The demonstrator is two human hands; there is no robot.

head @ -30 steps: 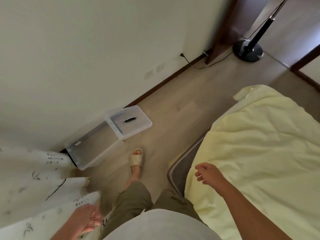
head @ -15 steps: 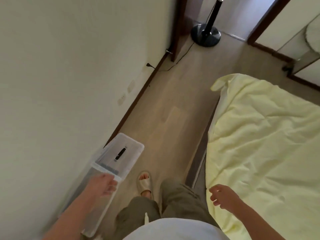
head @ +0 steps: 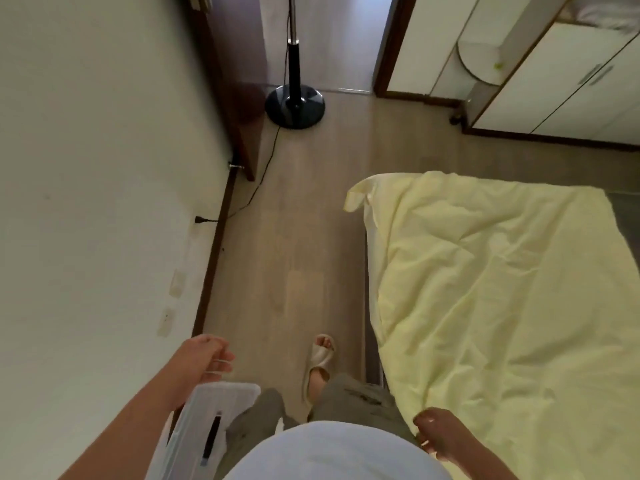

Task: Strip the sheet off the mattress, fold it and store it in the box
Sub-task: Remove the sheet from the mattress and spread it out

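Note:
A pale yellow sheet (head: 502,299) lies loose and rumpled over the mattress (head: 372,344) on the right, one corner flopped past the far left end. The clear plastic box (head: 204,431) with its lid sits on the floor at the lower left, against the wall. My left hand (head: 207,358) hangs above the box's far end with fingers loosely curled, holding nothing. My right hand (head: 434,434) hovers at the sheet's near left edge, fingers relaxed; I cannot tell whether it touches the cloth.
A black fan stand (head: 294,102) with its cable stands on the wood floor ahead, by a dark door (head: 239,84). White wardrobe doors (head: 554,81) fill the upper right. A narrow strip of floor runs between wall and mattress, where my sandalled foot (head: 320,362) stands.
My view has swung along the aisle toward the fan. The box has slid to the lower left of the view, my left hand has lifted above it, and my right hand has dropped lower.

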